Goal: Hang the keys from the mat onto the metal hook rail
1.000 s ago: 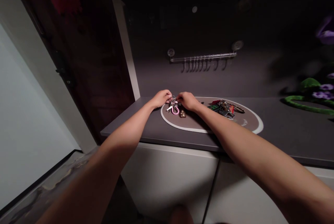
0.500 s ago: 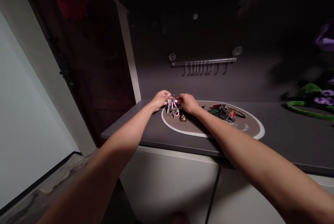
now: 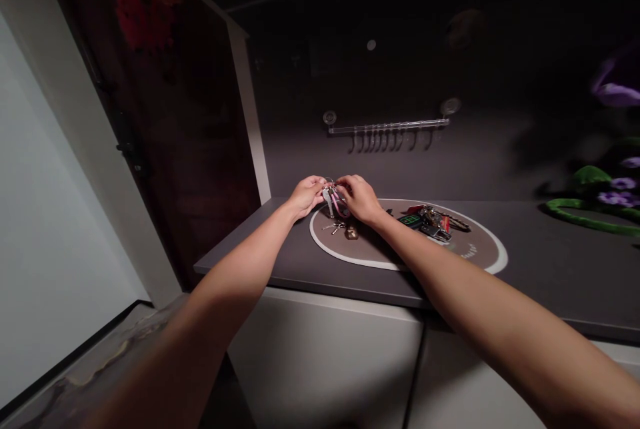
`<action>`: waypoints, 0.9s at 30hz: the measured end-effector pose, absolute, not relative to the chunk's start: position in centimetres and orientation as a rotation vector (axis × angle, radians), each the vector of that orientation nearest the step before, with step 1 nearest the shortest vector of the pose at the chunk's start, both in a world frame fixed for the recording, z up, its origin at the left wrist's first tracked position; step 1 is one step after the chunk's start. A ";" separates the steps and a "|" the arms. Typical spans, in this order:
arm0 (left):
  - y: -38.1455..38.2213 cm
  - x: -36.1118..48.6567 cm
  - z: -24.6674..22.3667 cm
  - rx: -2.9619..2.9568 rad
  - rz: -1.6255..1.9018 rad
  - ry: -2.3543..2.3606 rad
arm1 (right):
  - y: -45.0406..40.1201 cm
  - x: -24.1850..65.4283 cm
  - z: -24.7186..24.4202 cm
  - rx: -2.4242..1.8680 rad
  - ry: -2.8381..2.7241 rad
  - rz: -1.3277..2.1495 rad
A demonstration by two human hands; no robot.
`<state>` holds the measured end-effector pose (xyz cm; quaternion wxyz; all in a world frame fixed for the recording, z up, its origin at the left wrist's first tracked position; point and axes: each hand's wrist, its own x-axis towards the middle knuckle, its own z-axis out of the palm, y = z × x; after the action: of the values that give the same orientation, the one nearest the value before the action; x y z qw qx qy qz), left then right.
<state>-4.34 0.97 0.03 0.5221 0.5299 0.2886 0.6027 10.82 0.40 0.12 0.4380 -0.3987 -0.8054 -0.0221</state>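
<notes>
In the head view, my left hand pinches the top of a bunch of keys above the mat's left end. Close on its right, my right hand has its fingers closed at the same bunch, by its ring and a pink strap. Silver keys hang between the two hands. Below them, a few small keys show over the mat; whether they join the held bunch I cannot tell. A small brown charm rests beside these. My fingertips partly hide the ring.
The brown oval mat with its white rim lies on a dark counter. More keys and fobs are heaped at its right. A clear rail with hooks is on the wall. Purple flowers stand far right; a dark door is left.
The right fingers have come closer to the left ones at the key ring. The pink strap has shifted, and the small keys appear lower over the mat. The view has tilted up slightly.
</notes>
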 end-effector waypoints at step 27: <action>1.1 -3.6 -1.1 1.592 1.468 0.863 | 0.7 11.4 0.3 -0.954 -1.680 0.273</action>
<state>-3.55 1.11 -1.12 0.3942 0.6278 0.3402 0.5786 11.44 0.73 0.29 0.5607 -0.4048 -0.7129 0.1157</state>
